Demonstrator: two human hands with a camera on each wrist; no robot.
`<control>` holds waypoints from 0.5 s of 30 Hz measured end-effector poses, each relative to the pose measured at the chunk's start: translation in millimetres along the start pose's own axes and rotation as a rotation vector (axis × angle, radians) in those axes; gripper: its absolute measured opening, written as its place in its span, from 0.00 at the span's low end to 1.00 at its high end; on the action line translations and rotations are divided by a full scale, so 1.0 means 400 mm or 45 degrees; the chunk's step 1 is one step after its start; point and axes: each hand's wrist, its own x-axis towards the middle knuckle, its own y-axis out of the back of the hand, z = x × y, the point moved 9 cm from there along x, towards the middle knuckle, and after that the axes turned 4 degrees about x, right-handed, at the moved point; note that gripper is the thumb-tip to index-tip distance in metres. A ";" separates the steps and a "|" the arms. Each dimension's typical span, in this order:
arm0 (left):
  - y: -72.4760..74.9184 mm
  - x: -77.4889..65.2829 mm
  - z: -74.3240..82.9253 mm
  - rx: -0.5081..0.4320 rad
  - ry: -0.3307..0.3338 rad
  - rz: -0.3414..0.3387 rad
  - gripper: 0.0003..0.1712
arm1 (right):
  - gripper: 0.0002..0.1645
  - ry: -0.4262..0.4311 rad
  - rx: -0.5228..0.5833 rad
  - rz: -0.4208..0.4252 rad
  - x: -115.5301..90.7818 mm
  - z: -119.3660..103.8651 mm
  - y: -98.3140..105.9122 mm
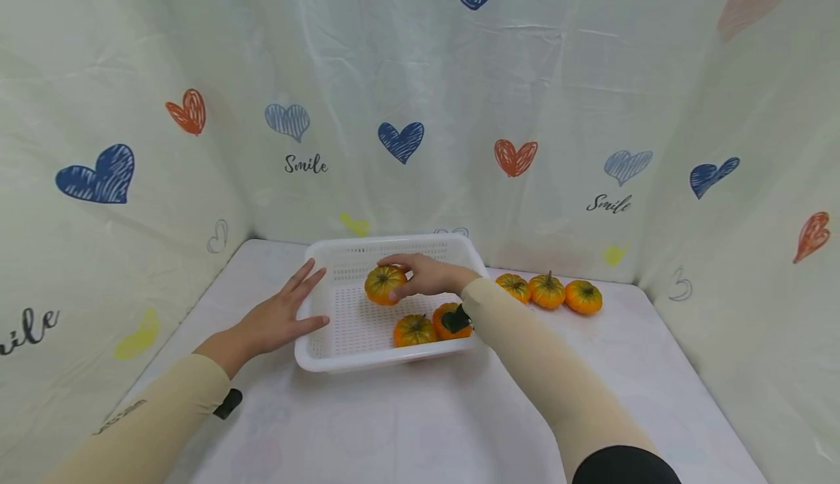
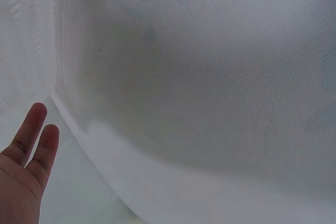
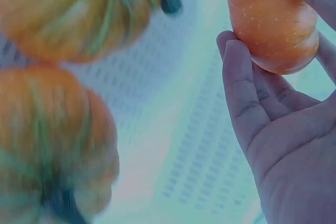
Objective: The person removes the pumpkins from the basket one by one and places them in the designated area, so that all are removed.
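Note:
My right hand (image 1: 429,275) grips a small orange pumpkin (image 1: 383,285) over the white basket (image 1: 387,359), fingers and thumb around its sides. In the right wrist view that pumpkin (image 3: 273,24) sits between fingertips and thumb. Two more pumpkins lie inside the basket near its front right: a green-striped one (image 1: 413,331) and another (image 1: 448,326) partly covered by the right wrist's dark strap. At the basket's left rim, my left hand (image 1: 278,318) has its fingers spread and holds nothing. The left wrist view shows two of its fingers (image 2: 39,148) extended beside the basket.
Right of the basket, three pumpkins stand in a row on the white table: one (image 1: 514,287) partly behind the right sleeve, a middle one (image 1: 547,291) and an outer one (image 1: 583,297). A heart-printed curtain (image 1: 453,90) encloses the table's back and sides.

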 end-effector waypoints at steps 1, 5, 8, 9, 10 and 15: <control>0.000 0.000 0.001 0.002 -0.002 0.003 0.51 | 0.42 -0.004 0.017 0.009 -0.007 0.002 0.010; 0.002 -0.001 0.002 0.013 -0.004 0.011 0.51 | 0.42 0.004 0.065 0.062 -0.042 0.001 0.054; 0.003 -0.002 0.002 0.016 -0.012 0.017 0.51 | 0.42 0.015 0.120 0.102 -0.074 0.003 0.087; 0.003 -0.002 0.002 0.015 -0.015 0.020 0.51 | 0.42 0.019 0.140 0.116 -0.086 0.004 0.098; 0.003 -0.002 0.002 0.016 -0.016 0.021 0.51 | 0.42 0.015 0.163 0.130 -0.098 0.007 0.110; 0.004 -0.003 0.001 0.018 -0.015 0.024 0.51 | 0.41 -0.004 0.253 0.218 -0.169 0.032 0.168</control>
